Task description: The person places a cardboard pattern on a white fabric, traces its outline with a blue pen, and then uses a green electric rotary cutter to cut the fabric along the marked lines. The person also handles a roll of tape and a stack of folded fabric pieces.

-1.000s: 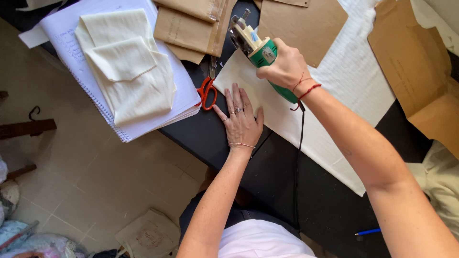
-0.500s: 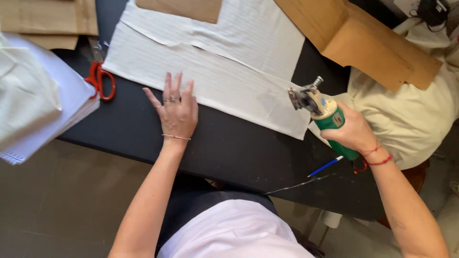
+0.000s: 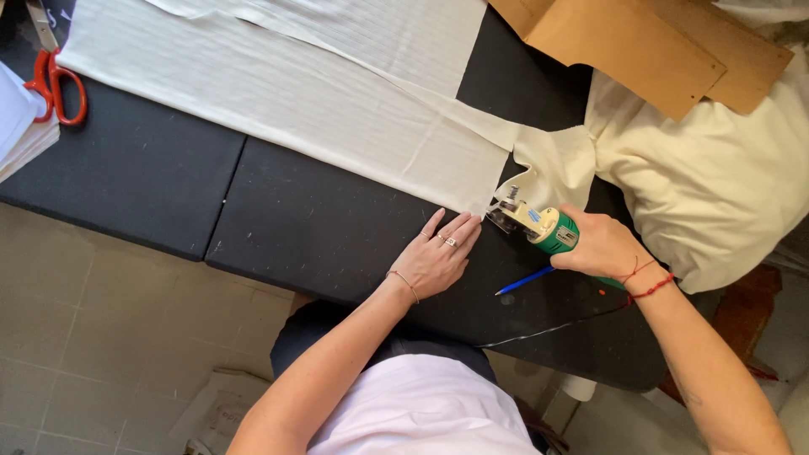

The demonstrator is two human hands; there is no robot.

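Observation:
My right hand (image 3: 602, 247) grips a green and cream electric fabric cutter (image 3: 536, 224), whose blade end sits at the near right corner of a long strip of white ribbed fabric (image 3: 278, 93) spread on the black table (image 3: 143, 168). My left hand (image 3: 438, 257) lies flat on the table with fingers spread, its fingertips touching the fabric's near edge just left of the cutter. A red string bracelet circles my right wrist.
A blue pen (image 3: 524, 281) lies on the table below the cutter, beside the cutter's thin cord. Red-handled scissors (image 3: 55, 80) rest at the far left. Brown cardboard pattern pieces (image 3: 640, 42) and a heap of cream cloth (image 3: 716, 177) fill the right side.
My view has shifted right along the table. My right hand has brought the cutter down and left to the fabric's corner, and my left hand has moved right, next to it.

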